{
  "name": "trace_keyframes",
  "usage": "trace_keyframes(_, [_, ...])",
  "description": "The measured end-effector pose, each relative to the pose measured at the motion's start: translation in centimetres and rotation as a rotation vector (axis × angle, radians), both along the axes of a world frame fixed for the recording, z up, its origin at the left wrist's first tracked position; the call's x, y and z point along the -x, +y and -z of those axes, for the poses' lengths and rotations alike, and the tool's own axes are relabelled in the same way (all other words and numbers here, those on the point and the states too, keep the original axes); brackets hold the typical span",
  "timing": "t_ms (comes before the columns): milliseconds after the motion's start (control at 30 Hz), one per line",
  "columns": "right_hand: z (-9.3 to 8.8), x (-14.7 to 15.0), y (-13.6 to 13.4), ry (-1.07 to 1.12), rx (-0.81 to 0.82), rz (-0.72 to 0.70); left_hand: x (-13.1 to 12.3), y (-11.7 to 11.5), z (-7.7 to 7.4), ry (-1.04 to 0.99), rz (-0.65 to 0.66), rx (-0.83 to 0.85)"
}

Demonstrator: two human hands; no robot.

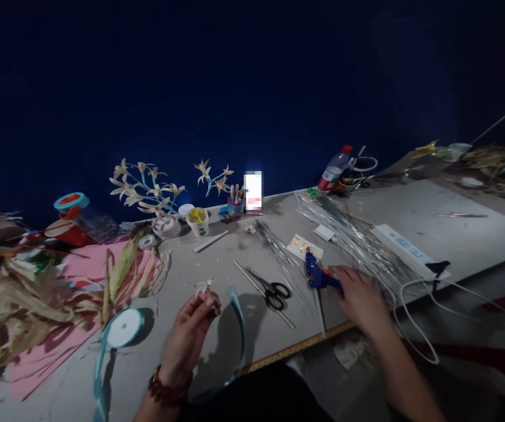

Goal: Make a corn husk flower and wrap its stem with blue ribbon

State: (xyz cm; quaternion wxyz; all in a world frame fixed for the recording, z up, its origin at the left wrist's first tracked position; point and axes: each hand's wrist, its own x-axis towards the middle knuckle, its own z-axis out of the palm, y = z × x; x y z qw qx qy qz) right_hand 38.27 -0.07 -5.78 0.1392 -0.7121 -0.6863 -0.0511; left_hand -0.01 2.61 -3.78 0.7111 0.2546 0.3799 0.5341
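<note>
My left hand [190, 328] is raised over the near part of the table, fingertips pinched on a small pale husk flower [204, 286]. To the right, my right hand [358, 294] has its fingers closed at the handle of a blue glue gun [314, 272]; the hand partly hides the grip. The gun rests over a small packet [304, 248]. Between my hands lie black-handled scissors [275, 295], a thin wooden stick [258, 285] and a strip of light-blue ribbon [237, 310]. A ribbon roll [124, 328] is left of my left hand.
Dried corn husks [1, 310] and pink paper [45, 363] cover the left side. Finished flower branches [146, 187], a cup [197, 223], a pen holder [235, 208] and a lit phone [253, 192] stand behind. Wires [344, 225], a power strip [404, 249] and a cable [414, 349] lie right.
</note>
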Motion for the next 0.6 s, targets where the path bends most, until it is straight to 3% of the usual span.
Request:
trace_keyframes(133, [2.1,-2.0,1.5,0.007,0.124,-0.085,0.0,0.4,0.1,-0.012,0.0,-0.003])
trace_keyframes(233, [2.8,-2.6,2.8,0.006,0.119,-0.138,0.2,0.8,0.3,-0.008,-0.018,-0.021])
trace_keyframes(400, [2.2,-4.2,4.4,0.086,0.153,-0.296,0.7,1.1,1.1,-0.004,-0.045,-0.03])
trace_keyframes(600, [1.0,-6.2,5.7,0.352,0.307,-0.276,0.3,1.3,1.1,-0.009,-0.018,-0.064])
